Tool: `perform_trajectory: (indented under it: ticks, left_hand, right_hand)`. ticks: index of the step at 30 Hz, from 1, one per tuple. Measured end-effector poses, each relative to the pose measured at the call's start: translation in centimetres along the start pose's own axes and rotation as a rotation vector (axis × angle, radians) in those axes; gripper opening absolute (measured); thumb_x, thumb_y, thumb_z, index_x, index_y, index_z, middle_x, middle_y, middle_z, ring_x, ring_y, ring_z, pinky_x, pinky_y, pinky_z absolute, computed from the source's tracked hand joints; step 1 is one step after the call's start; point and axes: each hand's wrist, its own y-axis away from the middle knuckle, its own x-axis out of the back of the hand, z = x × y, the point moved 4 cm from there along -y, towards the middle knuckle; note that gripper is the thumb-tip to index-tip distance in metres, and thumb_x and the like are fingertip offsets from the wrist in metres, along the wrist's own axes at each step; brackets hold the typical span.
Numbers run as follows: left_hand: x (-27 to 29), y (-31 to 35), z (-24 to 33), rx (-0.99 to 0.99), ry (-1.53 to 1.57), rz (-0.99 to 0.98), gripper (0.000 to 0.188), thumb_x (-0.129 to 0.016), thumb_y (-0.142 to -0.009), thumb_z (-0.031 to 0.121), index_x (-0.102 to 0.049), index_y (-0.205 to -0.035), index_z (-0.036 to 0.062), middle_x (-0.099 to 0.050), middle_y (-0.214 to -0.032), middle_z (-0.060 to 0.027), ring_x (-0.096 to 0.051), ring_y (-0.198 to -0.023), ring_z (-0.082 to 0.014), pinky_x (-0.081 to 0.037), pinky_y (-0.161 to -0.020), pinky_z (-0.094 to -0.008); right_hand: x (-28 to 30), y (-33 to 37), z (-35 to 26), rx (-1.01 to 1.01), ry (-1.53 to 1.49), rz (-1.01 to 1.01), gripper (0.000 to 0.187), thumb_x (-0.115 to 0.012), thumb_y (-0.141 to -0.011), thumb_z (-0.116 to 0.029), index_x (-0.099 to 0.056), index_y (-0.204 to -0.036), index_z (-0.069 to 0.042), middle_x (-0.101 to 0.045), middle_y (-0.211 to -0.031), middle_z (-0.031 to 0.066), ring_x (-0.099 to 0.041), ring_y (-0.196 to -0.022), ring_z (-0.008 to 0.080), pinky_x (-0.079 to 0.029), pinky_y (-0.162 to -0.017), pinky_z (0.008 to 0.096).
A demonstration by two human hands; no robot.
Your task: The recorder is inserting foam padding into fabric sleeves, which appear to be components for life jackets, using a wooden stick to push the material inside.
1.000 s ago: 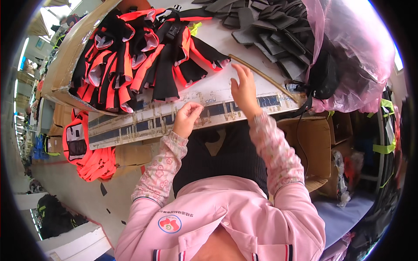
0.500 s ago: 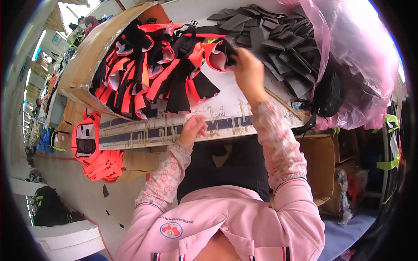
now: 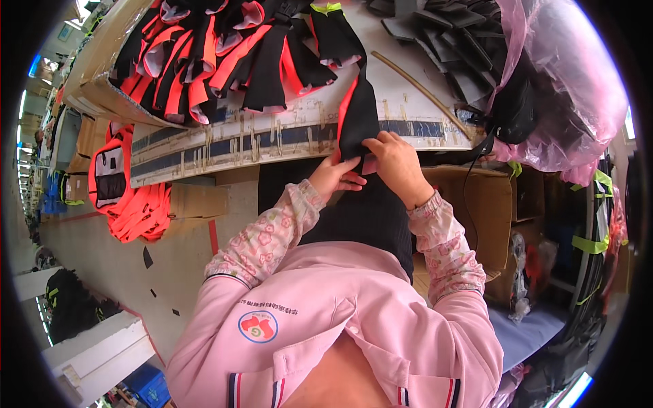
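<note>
A black and bright orange fabric strip (image 3: 359, 121) hangs over the front edge of the table, its lower end between my hands. My left hand (image 3: 333, 175) pinches that end from the left side. From the right, my right hand (image 3: 396, 164) grips the same end with bent fingers, a bit of pale pink lining showing beside them. Behind the strip lies a heap of similar black and orange fabric pieces (image 3: 262, 71), with a yellow-green tab (image 3: 326, 8) on one of them.
A cardboard box (image 3: 88, 88) lies on its side at left. Dark grey flat pads (image 3: 449, 41) are piled at the back right beside a pink plastic bag (image 3: 564, 95). A thin wooden stick (image 3: 415, 88) rests on the table. Orange vests (image 3: 126, 183) hang below left.
My right hand has drawn one strip from the heap toward me, to the table's front edge. My left hand has risen to meet it and now grips its end too.
</note>
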Motion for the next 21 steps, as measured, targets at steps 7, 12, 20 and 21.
perform_trajectory:
  ticks: [7, 12, 20, 21]
  left_hand:
    - [1.7, -1.1, -2.9, -0.015, 0.125, 0.221, 0.024, -0.053, -0.088, 0.012, -0.050, -0.109, 0.0020, -0.060, -0.099, -0.0120, -0.064, -0.076, -0.0250, -0.056, -0.067, -0.0380]
    - [2.2, -1.1, -3.3, -0.073, 0.154, 0.347, 0.022, -0.052, -0.086, 0.007, -0.052, -0.108, 0.0020, -0.061, -0.092, -0.0125, -0.064, -0.073, -0.0237, -0.056, -0.063, -0.0351]
    - [3.8, -0.4, -5.1, 0.027, 0.292, 0.139, 0.028, -0.043, -0.087, 0.018, -0.051, -0.107, 0.0006, -0.059, -0.095, -0.0130, -0.062, -0.080, -0.0306, -0.053, -0.073, -0.0463]
    - [3.8, -0.3, -5.1, -0.003, 0.315, 0.151, 0.029, -0.039, -0.088, 0.020, -0.050, -0.107, 0.0009, -0.058, -0.094, -0.0133, -0.061, -0.080, -0.0315, -0.052, -0.074, -0.0472]
  right_hand:
    - [-1.7, -0.4, -0.5, -0.234, 0.008, 0.065, 0.067, -0.066, -0.055, 0.004, -0.050, -0.119, -0.012, -0.047, -0.118, 0.0138, -0.052, -0.098, 0.0313, -0.044, -0.080, 0.0371]
    - [-3.1, -0.1, 0.1, -0.232, -0.231, -0.015, 0.068, -0.062, -0.057, 0.009, -0.049, -0.120, -0.009, -0.043, -0.123, 0.0187, -0.054, -0.096, 0.0391, -0.048, -0.078, 0.0392]
    - [-4.0, -0.6, 0.0, -0.173, -0.193, -0.059, 0.066, -0.065, -0.057, 0.010, -0.048, -0.119, -0.004, -0.038, -0.123, 0.0255, -0.054, -0.096, 0.0410, -0.049, -0.081, 0.0385]
    - [-4.0, -0.6, -0.1, -0.159, -0.191, -0.047, 0.066, -0.066, -0.057, 0.010, -0.049, -0.119, -0.003, -0.038, -0.123, 0.0259, -0.054, -0.096, 0.0411, -0.048, -0.082, 0.0383]
